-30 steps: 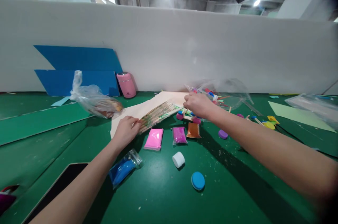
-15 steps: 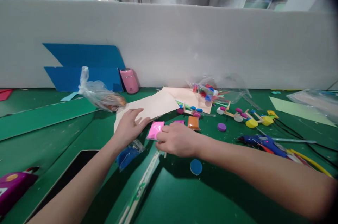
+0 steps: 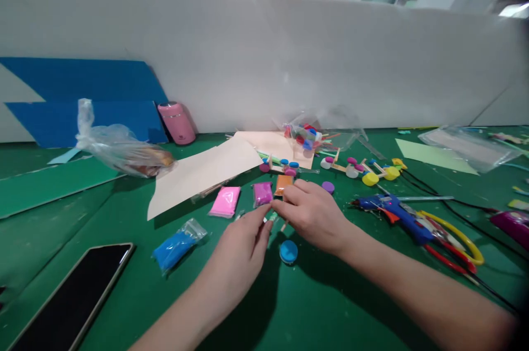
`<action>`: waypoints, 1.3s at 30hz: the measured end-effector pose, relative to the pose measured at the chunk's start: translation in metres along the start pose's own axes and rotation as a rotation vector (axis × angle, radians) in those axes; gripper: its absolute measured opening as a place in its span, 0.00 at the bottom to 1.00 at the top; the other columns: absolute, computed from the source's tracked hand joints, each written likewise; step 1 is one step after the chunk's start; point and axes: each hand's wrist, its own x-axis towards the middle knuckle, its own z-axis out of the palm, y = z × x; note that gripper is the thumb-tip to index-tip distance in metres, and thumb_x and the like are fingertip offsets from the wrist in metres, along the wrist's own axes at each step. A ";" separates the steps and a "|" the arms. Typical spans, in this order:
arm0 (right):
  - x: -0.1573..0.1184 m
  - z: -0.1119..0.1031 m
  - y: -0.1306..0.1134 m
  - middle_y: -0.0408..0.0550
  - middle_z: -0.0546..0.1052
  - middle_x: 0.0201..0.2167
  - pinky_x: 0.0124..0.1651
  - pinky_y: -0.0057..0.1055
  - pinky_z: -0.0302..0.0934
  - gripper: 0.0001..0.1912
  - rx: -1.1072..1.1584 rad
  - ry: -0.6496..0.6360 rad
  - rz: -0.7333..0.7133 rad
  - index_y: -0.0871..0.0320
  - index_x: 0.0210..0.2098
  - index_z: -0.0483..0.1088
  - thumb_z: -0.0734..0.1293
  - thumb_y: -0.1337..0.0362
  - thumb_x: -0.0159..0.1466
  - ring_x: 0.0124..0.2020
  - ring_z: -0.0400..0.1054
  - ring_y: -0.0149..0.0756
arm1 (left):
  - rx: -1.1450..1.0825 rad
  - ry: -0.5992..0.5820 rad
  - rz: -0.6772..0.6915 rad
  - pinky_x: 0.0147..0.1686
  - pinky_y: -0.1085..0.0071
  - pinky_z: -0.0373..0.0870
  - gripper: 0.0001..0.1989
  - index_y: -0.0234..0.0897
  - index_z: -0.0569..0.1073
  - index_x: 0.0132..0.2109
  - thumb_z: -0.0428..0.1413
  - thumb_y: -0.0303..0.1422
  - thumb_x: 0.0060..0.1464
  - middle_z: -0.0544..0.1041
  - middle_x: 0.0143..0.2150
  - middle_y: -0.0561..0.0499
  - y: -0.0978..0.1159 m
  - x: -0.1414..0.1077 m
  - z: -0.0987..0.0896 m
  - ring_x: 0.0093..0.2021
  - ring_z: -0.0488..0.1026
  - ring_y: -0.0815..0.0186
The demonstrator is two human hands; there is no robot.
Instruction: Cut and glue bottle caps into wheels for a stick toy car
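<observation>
My left hand (image 3: pixel 243 238) and my right hand (image 3: pixel 312 213) meet above the middle of the table, fingertips pinched together. Between them shows a bit of clear plastic wrapper with green marks (image 3: pixel 273 217), mostly hidden by the fingers. A thin stick end (image 3: pixel 284 225) pokes out below my right fingers. Just beyond the hands lie small packets: pink (image 3: pixel 225 201), purple (image 3: pixel 263 194) and orange (image 3: pixel 284 184). A blue packet (image 3: pixel 176 246) rests left of my left hand. Beneath the hands is a round blue cap (image 3: pixel 288 252).
A phone (image 3: pixel 72 298) lies at the lower left. White paper (image 3: pixel 202 169), a bagged item (image 3: pixel 124 147) and a pink flask (image 3: pixel 177 122) stand farther back. Small wheeled stick models (image 3: pixel 351 168) are at right, near a blue glue gun (image 3: pixel 394 213) and scissors (image 3: pixel 454 243).
My left hand has come from the paper to meet my right hand. The long packet of sticks no longer shows stretched toward me. The view has turned right.
</observation>
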 end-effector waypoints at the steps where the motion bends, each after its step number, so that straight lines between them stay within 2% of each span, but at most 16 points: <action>1: -0.008 -0.002 0.001 0.48 0.67 0.26 0.31 0.33 0.50 0.15 0.011 0.037 0.076 0.59 0.45 0.66 0.53 0.68 0.63 0.29 0.55 0.37 | -0.013 0.018 -0.012 0.28 0.69 0.66 0.12 0.40 0.72 0.38 0.44 0.35 0.53 0.77 0.31 0.49 0.004 -0.001 0.007 0.29 0.71 0.61; 2: -0.016 -0.003 0.002 0.49 0.67 0.27 0.32 0.33 0.50 0.16 0.096 0.101 0.198 0.60 0.48 0.64 0.54 0.67 0.63 0.30 0.56 0.38 | -0.048 0.036 -0.034 0.26 0.69 0.65 0.12 0.40 0.72 0.37 0.44 0.35 0.54 0.76 0.28 0.49 0.006 -0.002 0.013 0.28 0.71 0.61; 4: -0.030 -0.003 0.002 0.48 0.66 0.29 0.34 0.33 0.51 0.17 0.443 0.265 0.520 0.59 0.50 0.62 0.57 0.64 0.62 0.31 0.57 0.37 | -0.127 0.050 -0.067 0.23 0.70 0.64 0.13 0.40 0.72 0.35 0.43 0.36 0.54 0.74 0.24 0.51 0.008 -0.002 0.022 0.26 0.70 0.62; 6: -0.039 -0.001 0.000 0.44 0.65 0.25 0.30 0.30 0.52 0.16 0.859 0.364 0.773 0.56 0.46 0.66 0.59 0.60 0.61 0.27 0.57 0.34 | -0.193 0.056 -0.084 0.23 0.71 0.64 0.14 0.40 0.72 0.37 0.43 0.37 0.55 0.74 0.24 0.51 0.009 -0.001 0.030 0.26 0.70 0.62; 7: -0.041 0.001 -0.002 0.41 0.63 0.22 0.27 0.28 0.51 0.15 1.016 0.365 0.829 0.56 0.43 0.68 0.59 0.58 0.60 0.24 0.56 0.32 | -0.208 0.062 -0.083 0.24 0.70 0.64 0.13 0.40 0.72 0.37 0.43 0.36 0.55 0.74 0.25 0.51 0.009 -0.001 0.033 0.27 0.70 0.63; 10: -0.040 0.008 -0.008 0.36 0.55 0.15 0.20 0.25 0.44 0.16 1.231 0.308 0.858 0.59 0.34 0.72 0.59 0.55 0.59 0.17 0.48 0.26 | -0.182 0.090 -0.030 0.28 0.70 0.65 0.11 0.41 0.72 0.36 0.46 0.35 0.53 0.75 0.29 0.50 0.009 0.001 0.044 0.28 0.70 0.64; 13: -0.036 0.017 -0.008 0.35 0.52 0.14 0.19 0.24 0.41 0.15 1.384 0.390 0.952 0.59 0.31 0.72 0.60 0.55 0.59 0.16 0.45 0.25 | -0.144 0.034 0.010 0.29 0.71 0.65 0.10 0.41 0.70 0.35 0.46 0.35 0.54 0.75 0.30 0.49 0.007 -0.001 0.051 0.30 0.70 0.64; 15: -0.036 0.021 -0.006 0.34 0.51 0.14 0.19 0.23 0.41 0.14 1.456 0.474 1.006 0.58 0.32 0.71 0.60 0.55 0.59 0.17 0.45 0.25 | -0.121 -0.046 -0.011 0.26 0.72 0.63 0.11 0.41 0.69 0.31 0.44 0.36 0.55 0.73 0.27 0.50 0.004 -0.004 0.054 0.26 0.68 0.64; 17: -0.037 0.023 -0.006 0.34 0.51 0.14 0.20 0.23 0.43 0.13 1.522 0.534 1.035 0.57 0.32 0.71 0.60 0.56 0.59 0.17 0.44 0.25 | -0.078 -0.089 -0.021 0.23 0.72 0.62 0.13 0.41 0.66 0.28 0.42 0.37 0.55 0.70 0.23 0.51 0.001 -0.008 0.054 0.23 0.66 0.65; 22: -0.040 0.023 -0.016 0.34 0.52 0.13 0.22 0.24 0.44 0.12 1.638 0.541 1.038 0.56 0.30 0.73 0.62 0.56 0.58 0.18 0.46 0.25 | -0.006 -0.037 0.042 0.23 0.72 0.61 0.11 0.42 0.64 0.27 0.42 0.36 0.55 0.69 0.21 0.51 -0.005 -0.016 0.056 0.23 0.67 0.64; 28: -0.044 0.025 -0.032 0.36 0.56 0.14 0.21 0.23 0.43 0.12 1.664 0.408 1.001 0.57 0.32 0.74 0.64 0.56 0.57 0.18 0.48 0.24 | -0.063 -0.022 0.082 0.23 0.74 0.63 0.11 0.40 0.65 0.29 0.42 0.35 0.55 0.69 0.21 0.52 -0.005 -0.016 0.055 0.21 0.67 0.67; 31: -0.043 0.024 -0.043 0.38 0.61 0.16 0.22 0.24 0.47 0.12 1.667 0.316 0.960 0.59 0.31 0.76 0.66 0.57 0.54 0.19 0.51 0.25 | -0.117 0.006 0.088 0.26 0.75 0.64 0.10 0.40 0.67 0.31 0.43 0.33 0.55 0.72 0.24 0.52 -0.005 -0.016 0.054 0.25 0.69 0.66; 36: -0.039 0.023 -0.048 0.42 0.70 0.21 0.29 0.25 0.53 0.11 1.625 0.280 0.918 0.56 0.33 0.76 0.65 0.58 0.56 0.25 0.59 0.28 | -0.183 -0.019 0.041 0.28 0.76 0.64 0.11 0.37 0.68 0.31 0.44 0.33 0.56 0.71 0.24 0.52 -0.005 -0.015 0.052 0.28 0.70 0.66; 39: -0.040 0.021 -0.044 0.43 0.71 0.24 0.34 0.27 0.55 0.11 1.615 0.263 0.878 0.56 0.35 0.75 0.65 0.59 0.56 0.30 0.62 0.32 | -0.236 -0.047 0.004 0.30 0.76 0.64 0.10 0.36 0.68 0.38 0.44 0.34 0.56 0.72 0.27 0.52 -0.004 -0.012 0.050 0.28 0.69 0.67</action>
